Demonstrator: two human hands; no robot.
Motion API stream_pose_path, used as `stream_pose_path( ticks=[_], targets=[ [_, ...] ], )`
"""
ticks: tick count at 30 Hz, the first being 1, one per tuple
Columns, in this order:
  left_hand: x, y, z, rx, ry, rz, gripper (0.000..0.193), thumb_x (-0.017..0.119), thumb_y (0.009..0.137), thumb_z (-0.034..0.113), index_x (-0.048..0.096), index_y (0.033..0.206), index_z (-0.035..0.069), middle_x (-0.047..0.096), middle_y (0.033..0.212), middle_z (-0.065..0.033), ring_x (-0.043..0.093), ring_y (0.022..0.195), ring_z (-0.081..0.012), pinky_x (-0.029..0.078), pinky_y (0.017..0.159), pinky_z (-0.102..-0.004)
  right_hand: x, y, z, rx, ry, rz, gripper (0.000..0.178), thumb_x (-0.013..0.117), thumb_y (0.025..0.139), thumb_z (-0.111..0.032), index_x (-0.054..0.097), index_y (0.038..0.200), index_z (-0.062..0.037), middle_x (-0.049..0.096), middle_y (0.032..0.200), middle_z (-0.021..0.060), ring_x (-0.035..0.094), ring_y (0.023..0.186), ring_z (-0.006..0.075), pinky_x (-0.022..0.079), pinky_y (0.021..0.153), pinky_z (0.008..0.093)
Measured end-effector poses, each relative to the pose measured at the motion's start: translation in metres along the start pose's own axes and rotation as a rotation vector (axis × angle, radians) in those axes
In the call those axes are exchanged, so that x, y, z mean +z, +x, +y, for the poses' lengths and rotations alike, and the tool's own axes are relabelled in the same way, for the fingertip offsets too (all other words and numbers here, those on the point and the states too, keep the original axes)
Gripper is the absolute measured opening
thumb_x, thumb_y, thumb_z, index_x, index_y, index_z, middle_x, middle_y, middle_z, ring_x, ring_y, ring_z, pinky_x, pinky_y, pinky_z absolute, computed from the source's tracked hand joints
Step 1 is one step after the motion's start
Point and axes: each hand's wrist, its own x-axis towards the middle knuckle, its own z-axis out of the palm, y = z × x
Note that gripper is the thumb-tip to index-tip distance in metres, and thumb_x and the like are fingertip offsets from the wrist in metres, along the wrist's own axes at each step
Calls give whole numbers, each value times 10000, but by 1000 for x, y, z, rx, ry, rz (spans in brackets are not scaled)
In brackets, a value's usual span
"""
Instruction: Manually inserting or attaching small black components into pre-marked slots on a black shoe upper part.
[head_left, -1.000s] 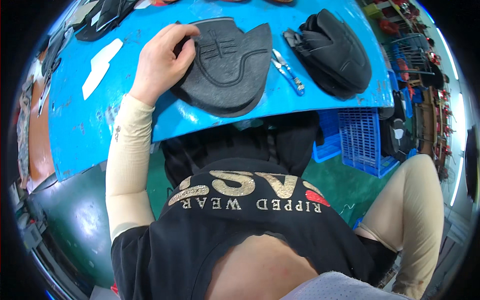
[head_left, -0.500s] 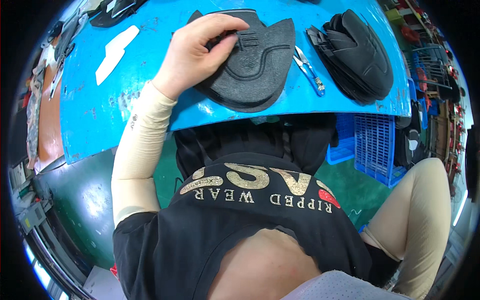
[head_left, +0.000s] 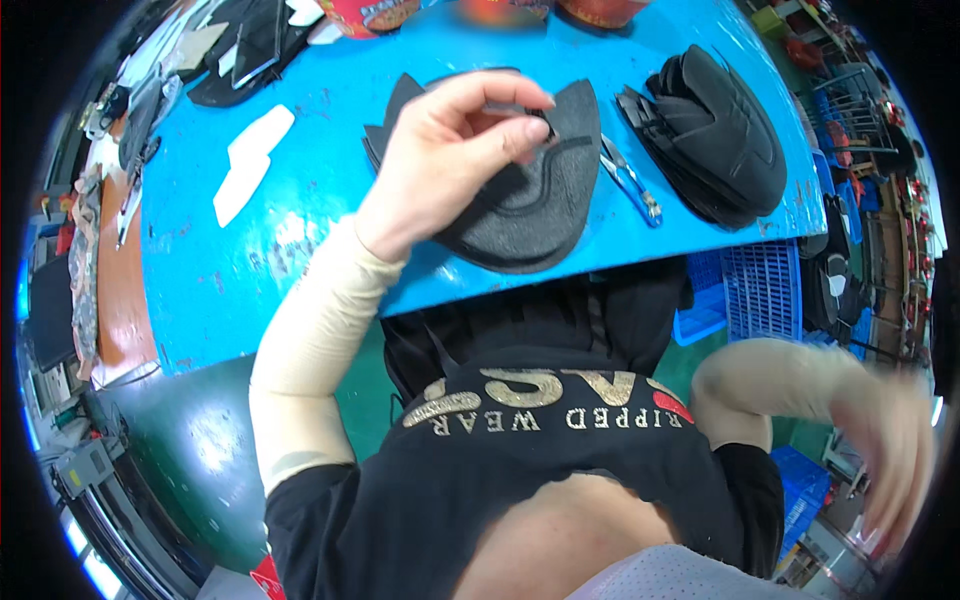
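Observation:
My left hand (head_left: pixel 450 160) is raised over a stack of dark grey moulded panels (head_left: pixel 535 225) with curved ridges and pointed top corners. Its thumb and forefinger curl together, and a small dark bit shows at the fingertips, too small to name. Just right of the stack lies a pair of blue-handled thread snips (head_left: pixel 632 182). Farther right is a second pile of black moulded panels (head_left: pixel 720 135), lying tilted. My right hand (head_left: pixel 890 460) is out at the far right, away from the table; motion smears its fingers.
The blue table (head_left: pixel 330 220) carries a white cut-out piece (head_left: pixel 252 165) at left. Red tubs (head_left: pixel 370 15) stand along the far edge. Black and pale material (head_left: pixel 250 55) lies at the far left corner. A blue plastic crate (head_left: pixel 762 290) sits below the right edge.
The left hand has lifted off the panel and shifted right. The right arm has bent and its hand has swung into view at the right. The view has tilted, showing the red tubs.

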Motion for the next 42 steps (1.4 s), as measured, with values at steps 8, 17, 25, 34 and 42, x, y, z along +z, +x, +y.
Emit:
stream_pose_path(
  ticks=[8,17,25,34,42],
  targets=[
    [-12,-25,-3,3,-14,155,171,630,901,28,578,1063,11,652,1037,-78,638,906,-132,525,778,-242,-80,-111,132,736,-1922,519,191,696,785,15,656,964,-39,633,873,61,620,720,117,495,621,227],
    [-16,-17,-10,158,231,426,120,588,937,71,571,1046,25,614,927,-29,558,771,-72,470,705,-208,-72,-137,116,1222,-1767,981,530,815,728,-313,534,1061,-12,598,744,50,590,617,172,492,578,293],
    [-20,-20,-18,150,153,426,126,594,913,6,555,1031,29,599,902,-16,542,739,-54,457,658,-189,-80,-151,128,1116,-1674,1116,366,798,733,-271,568,888,-33,600,693,67,605,616,194,491,585,307],
    [-30,-24,-19,165,129,430,109,562,942,59,554,1043,19,599,919,-41,540,758,-87,438,674,-217,-82,-140,137,877,-2254,625,95,709,800,-111,621,804,-76,597,730,74,598,602,241,458,532,323],
    [-22,-18,-18,166,129,383,110,583,929,62,576,1034,33,625,939,-40,566,745,-82,457,667,-215,-91,-146,134,940,-2134,763,110,681,837,-121,638,890,-34,653,800,74,635,637,164,485,578,288]
  ],
)
